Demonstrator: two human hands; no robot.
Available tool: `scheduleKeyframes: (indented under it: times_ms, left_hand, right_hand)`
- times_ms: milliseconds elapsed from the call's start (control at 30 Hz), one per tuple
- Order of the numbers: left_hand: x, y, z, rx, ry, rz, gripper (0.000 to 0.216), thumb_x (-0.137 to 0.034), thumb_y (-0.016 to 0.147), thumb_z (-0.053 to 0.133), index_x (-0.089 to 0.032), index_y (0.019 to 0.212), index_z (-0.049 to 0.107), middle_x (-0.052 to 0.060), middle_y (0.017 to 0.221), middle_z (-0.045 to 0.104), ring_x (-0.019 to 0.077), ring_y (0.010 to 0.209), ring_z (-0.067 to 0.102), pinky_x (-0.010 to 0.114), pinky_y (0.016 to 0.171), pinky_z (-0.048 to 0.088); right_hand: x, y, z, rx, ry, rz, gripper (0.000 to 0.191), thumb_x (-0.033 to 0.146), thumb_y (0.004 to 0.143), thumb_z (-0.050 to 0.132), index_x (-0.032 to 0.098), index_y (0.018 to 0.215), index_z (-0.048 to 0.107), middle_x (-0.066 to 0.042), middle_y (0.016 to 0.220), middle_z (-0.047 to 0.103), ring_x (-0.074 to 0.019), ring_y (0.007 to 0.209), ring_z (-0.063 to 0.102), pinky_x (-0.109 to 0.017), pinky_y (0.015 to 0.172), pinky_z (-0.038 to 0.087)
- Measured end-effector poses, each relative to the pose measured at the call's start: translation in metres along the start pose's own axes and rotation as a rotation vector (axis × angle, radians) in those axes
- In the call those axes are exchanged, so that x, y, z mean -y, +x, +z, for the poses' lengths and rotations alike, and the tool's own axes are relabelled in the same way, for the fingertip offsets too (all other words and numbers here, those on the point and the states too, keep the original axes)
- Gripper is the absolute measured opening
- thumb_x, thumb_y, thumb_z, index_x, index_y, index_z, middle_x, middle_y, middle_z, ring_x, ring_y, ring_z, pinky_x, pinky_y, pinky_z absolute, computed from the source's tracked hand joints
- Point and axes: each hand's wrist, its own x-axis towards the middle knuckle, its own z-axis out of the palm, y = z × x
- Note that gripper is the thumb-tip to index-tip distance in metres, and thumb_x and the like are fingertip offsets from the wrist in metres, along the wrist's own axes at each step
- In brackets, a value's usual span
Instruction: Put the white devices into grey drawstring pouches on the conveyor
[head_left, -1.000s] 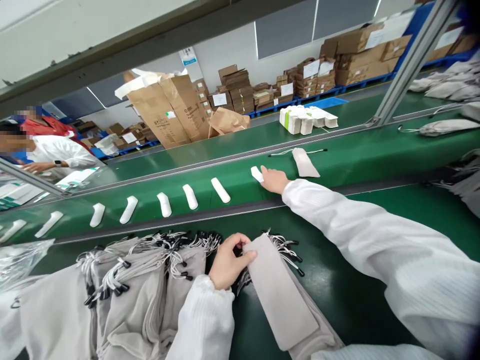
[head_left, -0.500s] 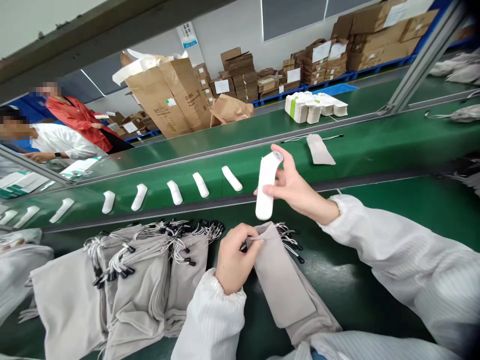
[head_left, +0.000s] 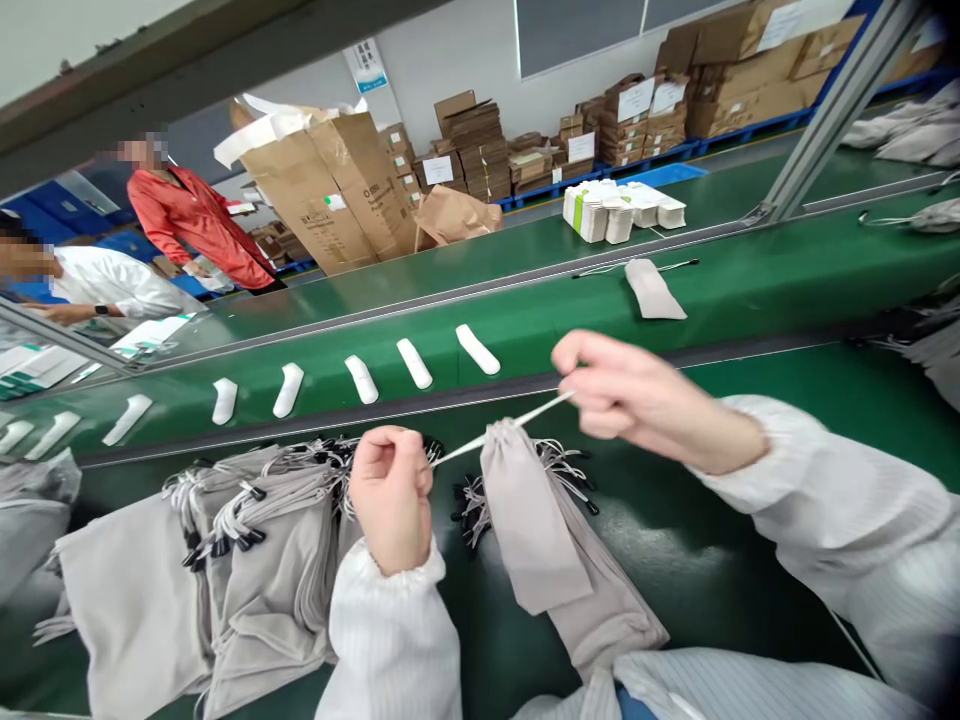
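Note:
My left hand and my right hand each pinch one end of the white drawstring of a grey cloth pouch, which hangs between them above the green table. The string is pulled taut and the pouch mouth is gathered. The white device from earlier is out of sight. More grey pouches with black-tipped strings lie in a heap at the left, and one lies under the held pouch.
A row of several white devices lies on the green conveyor belt, with a finished grey pouch further right. White boxes and cardboard cartons stand beyond. Two other people work at the far left.
My right hand lifted a white device off the belt and brought it to the pouch. The device is now out of sight and both hands pull the drawstring tight.

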Motion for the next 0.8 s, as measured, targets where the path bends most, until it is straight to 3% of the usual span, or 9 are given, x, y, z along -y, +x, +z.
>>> scheduleKeyframes:
  times_ms: [67,133,233,300,367,433,500,600,800]
  left_hand:
    - [0.007,0.004,-0.009,0.106,0.066,-0.035,0.019,-0.039,0.086,0.069,-0.023,0.092,0.061,-0.004,0.074,0.051,0.0047,0.048,0.032,0.018,0.043,0.026]
    - [0.020,0.008,-0.014,0.283,0.303,-0.019,0.022,-0.040,0.092,0.060,-0.023,0.103,0.064,0.003,0.091,0.061,0.0085,0.059,0.047,0.022,0.054,0.040]
    - [0.042,0.013,-0.016,0.485,0.678,0.026,0.024,-0.037,0.094,0.053,-0.021,0.102,0.069,0.007,0.103,0.068,0.0192,0.090,0.060,0.035,0.085,0.048]
    - [0.053,0.016,-0.017,0.605,0.815,0.000,0.024,-0.036,0.093,0.052,-0.022,0.101,0.070,0.006,0.101,0.070,0.0221,0.095,0.060,0.039,0.092,0.046]
    - [0.057,0.018,-0.016,0.722,0.879,-0.047,0.025,-0.037,0.091,0.053,-0.023,0.100,0.072,0.005,0.095,0.070,0.0213,0.088,0.060,0.037,0.086,0.047]
    - [0.057,0.018,-0.015,0.805,0.889,-0.093,0.023,-0.039,0.088,0.057,-0.023,0.093,0.073,0.003,0.085,0.067,0.0194,0.079,0.057,0.032,0.074,0.046]
    - [0.055,0.018,-0.014,0.840,0.865,-0.142,0.022,-0.040,0.084,0.061,-0.021,0.080,0.070,0.001,0.075,0.061,0.0170,0.071,0.053,0.028,0.065,0.041]
    - [0.054,0.018,-0.013,0.828,0.767,-0.240,0.024,-0.042,0.078,0.068,-0.019,0.073,0.061,-0.002,0.068,0.050,0.0136,0.065,0.046,0.025,0.060,0.035]
    - [0.043,0.014,-0.017,0.806,0.514,-0.407,0.037,-0.045,0.071,0.076,-0.019,0.077,0.050,-0.004,0.070,0.050,0.0111,0.064,0.044,0.024,0.061,0.035]
  right_hand:
    - [0.021,-0.005,-0.006,-0.130,0.076,-0.053,0.006,0.027,0.094,0.055,0.026,0.094,0.049,0.009,0.060,0.017,-0.0056,0.044,0.008,-0.021,0.042,0.016]
    - [0.037,-0.001,-0.013,-0.289,0.050,-0.215,0.006,0.024,0.092,0.054,0.026,0.090,0.049,0.008,0.061,0.016,-0.0066,0.044,0.007,-0.023,0.042,0.017]
    - [0.048,0.025,-0.030,-0.580,-0.165,-0.576,0.007,0.022,0.094,0.049,0.029,0.091,0.048,0.007,0.061,0.017,-0.0090,0.043,0.019,-0.026,0.051,0.037]
    - [0.041,0.052,-0.043,-0.666,-0.451,-0.692,0.009,0.025,0.097,0.045,0.030,0.105,0.047,0.007,0.062,0.028,-0.0112,0.049,0.038,-0.033,0.069,0.049]
    - [0.024,0.082,-0.055,-0.611,-0.796,-0.606,0.030,0.026,0.097,0.045,0.026,0.127,0.040,0.003,0.073,0.050,-0.0151,0.067,0.056,-0.037,0.081,0.051]
    - [-0.002,0.112,-0.063,-0.469,-1.128,-0.390,0.052,0.027,0.095,0.048,0.020,0.143,0.028,-0.007,0.101,0.063,-0.0199,0.088,0.062,-0.036,0.082,0.051]
    - [-0.033,0.139,-0.066,-0.319,-1.388,-0.129,0.061,0.030,0.095,0.050,0.017,0.149,0.025,-0.015,0.125,0.060,-0.0248,0.104,0.061,-0.037,0.084,0.051]
    - [-0.077,0.167,-0.065,-0.210,-1.571,0.135,0.058,0.029,0.094,0.052,0.007,0.144,0.035,-0.023,0.127,0.060,-0.0326,0.111,0.059,-0.041,0.087,0.049]
    - [-0.105,0.175,-0.067,-0.217,-1.653,0.145,0.051,0.002,0.090,0.038,0.006,0.141,0.040,-0.025,0.121,0.059,-0.0323,0.110,0.058,-0.041,0.088,0.047]
